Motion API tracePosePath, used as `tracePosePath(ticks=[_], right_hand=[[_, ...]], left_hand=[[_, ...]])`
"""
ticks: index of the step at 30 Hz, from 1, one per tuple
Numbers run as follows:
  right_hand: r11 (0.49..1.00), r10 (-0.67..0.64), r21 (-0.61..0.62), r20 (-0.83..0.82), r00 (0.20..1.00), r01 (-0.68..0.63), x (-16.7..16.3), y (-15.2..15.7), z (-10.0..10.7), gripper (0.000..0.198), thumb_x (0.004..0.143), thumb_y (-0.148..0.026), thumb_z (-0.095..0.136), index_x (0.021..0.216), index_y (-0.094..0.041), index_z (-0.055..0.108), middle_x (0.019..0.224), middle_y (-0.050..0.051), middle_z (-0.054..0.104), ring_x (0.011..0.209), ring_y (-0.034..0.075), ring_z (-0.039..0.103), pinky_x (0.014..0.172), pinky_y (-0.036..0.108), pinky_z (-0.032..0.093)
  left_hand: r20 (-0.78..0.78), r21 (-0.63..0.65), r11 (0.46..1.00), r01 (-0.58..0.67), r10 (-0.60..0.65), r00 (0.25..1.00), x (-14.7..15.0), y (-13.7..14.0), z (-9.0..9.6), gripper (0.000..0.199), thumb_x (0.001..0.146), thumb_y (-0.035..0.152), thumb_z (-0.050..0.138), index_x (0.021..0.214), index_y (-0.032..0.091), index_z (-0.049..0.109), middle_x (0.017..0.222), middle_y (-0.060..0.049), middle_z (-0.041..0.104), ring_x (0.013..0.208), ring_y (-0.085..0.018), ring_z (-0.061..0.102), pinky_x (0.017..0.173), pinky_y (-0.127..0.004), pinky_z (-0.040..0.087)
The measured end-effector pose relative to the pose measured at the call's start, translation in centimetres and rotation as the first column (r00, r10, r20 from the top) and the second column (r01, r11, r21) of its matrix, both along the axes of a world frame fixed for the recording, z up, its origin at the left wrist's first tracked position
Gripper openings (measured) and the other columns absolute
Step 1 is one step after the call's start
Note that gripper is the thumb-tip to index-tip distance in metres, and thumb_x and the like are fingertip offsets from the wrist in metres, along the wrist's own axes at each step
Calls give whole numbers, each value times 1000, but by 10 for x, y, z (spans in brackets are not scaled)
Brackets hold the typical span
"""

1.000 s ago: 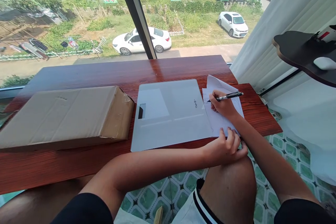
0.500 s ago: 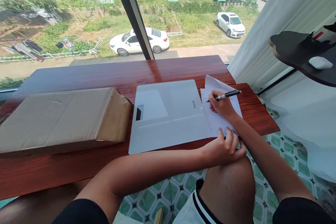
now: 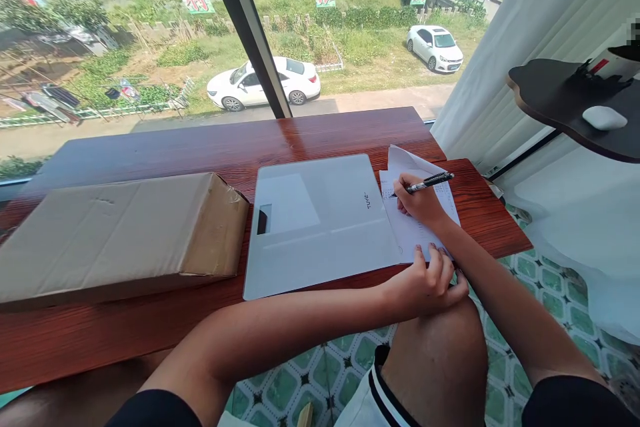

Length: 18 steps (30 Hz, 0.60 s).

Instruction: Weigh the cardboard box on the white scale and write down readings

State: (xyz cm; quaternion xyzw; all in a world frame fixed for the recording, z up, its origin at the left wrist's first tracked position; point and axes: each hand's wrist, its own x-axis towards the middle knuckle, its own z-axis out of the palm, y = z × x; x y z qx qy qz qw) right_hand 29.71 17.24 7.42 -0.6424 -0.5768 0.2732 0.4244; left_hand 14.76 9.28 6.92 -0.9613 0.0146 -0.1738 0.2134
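My right hand (image 3: pixel 420 200) is closed around a black pen (image 3: pixel 431 182), its tip touching a white sheet of paper (image 3: pixel 415 235) with small writing near its upper left. Another white page (image 3: pixel 407 159) sticks up behind that sheet, its far side lifted. My left hand (image 3: pixel 427 283) lies across the near edge of the paper, fingers apart and bent, fingertips resting on the sheet. Just left of the papers is a flat, glossy light-grey panel (image 3: pixel 320 240) with a small dark window and lettering; it looks like a scale.
A long cardboard box (image 3: pixel 115 233) covers the left of the reddish wooden table (image 3: pixel 350 130). Right of the table are a white curtain (image 3: pixel 470 80) and a dark shelf (image 3: pixel 550 90) bearing a white rounded object (image 3: pixel 605 118). My bare knee (image 3: pixel 443 353) is under my left hand.
The view has shifted slightly. Both hands keep nearly the same place on the paper, and the pen stays in my right hand with its tip at the writing.
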Motion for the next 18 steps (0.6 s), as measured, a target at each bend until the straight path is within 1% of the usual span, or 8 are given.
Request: tracePosePath(ticks=[3, 5, 7, 8, 11, 13, 15, 18], right_hand=[[1000, 2, -6, -21, 1000, -2, 1, -1, 0, 38, 97, -40, 51, 66, -24, 39, 49, -4, 55, 42, 11, 53, 45, 25, 42], [999, -38, 15, -61, 997, 39, 1, -2, 1, 38, 97, -43, 51, 66, -24, 40, 48, -4, 53, 40, 11, 51, 43, 25, 41], [992, -96, 77, -79, 992, 102, 2, -3, 2, 38, 98, -45, 51, 67, -25, 40, 46, -5, 51, 38, 12, 49, 43, 26, 40], [983, -125, 125, -62, 990, 132, 3, -3, 3, 39, 98, -45, 51, 67, -25, 39, 46, -5, 51, 38, 12, 49, 44, 26, 40], [941, -218, 277, 55, 974, 195, 4, -4, 7, 41, 100, -46, 49, 66, -25, 39, 47, -3, 51, 43, 12, 51, 53, 29, 44], [921, -258, 322, 81, 963, 220, 4, -4, 8, 43, 101, -51, 49, 67, -25, 40, 47, -3, 52, 44, 13, 52, 55, 29, 45], [932, -226, 301, 54, 973, 200, 3, -4, 7, 47, 99, -57, 50, 67, -25, 40, 47, -3, 52, 42, 12, 51, 51, 28, 44], [968, -112, 223, -8, 994, 111, 2, -3, 6, 50, 96, -62, 53, 66, -24, 40, 46, -4, 52, 39, 11, 50, 43, 25, 41]], left_hand=[[68, 28, 1000, -7, 5, 998, 0, 0, -4, 28, 103, 18, 40, 125, 13, 57, 119, -22, 73, 107, -33, 73, 78, -46, 64], [89, 36, 999, -11, 8, 996, 0, -1, -5, 28, 103, 18, 40, 123, 13, 57, 118, -22, 74, 105, -33, 74, 78, -46, 64], [82, 35, 999, -11, 8, 997, 1, -1, -6, 27, 103, 18, 40, 123, 13, 57, 119, -22, 74, 105, -33, 74, 77, -45, 64], [76, 31, 999, -10, 8, 997, 2, -1, -7, 28, 103, 18, 40, 124, 13, 57, 119, -23, 74, 106, -33, 74, 77, -46, 64], [32, 1, 1000, 2, -2, 999, 5, -1, -9, 29, 103, 19, 41, 127, 14, 57, 120, -23, 73, 106, -33, 73, 78, -47, 63], [13, -10, 1000, 10, -10, 1000, 5, 0, -9, 30, 103, 19, 42, 128, 13, 57, 121, -23, 73, 106, -33, 73, 78, -48, 63], [36, 5, 1000, 6, -6, 999, 5, 0, -9, 29, 102, 19, 42, 126, 13, 57, 120, -23, 73, 106, -33, 73, 78, -47, 63], [101, 40, 999, -9, 5, 995, 3, 0, -8, 27, 102, 17, 41, 122, 13, 59, 115, -20, 75, 104, -33, 74, 77, -45, 62]])
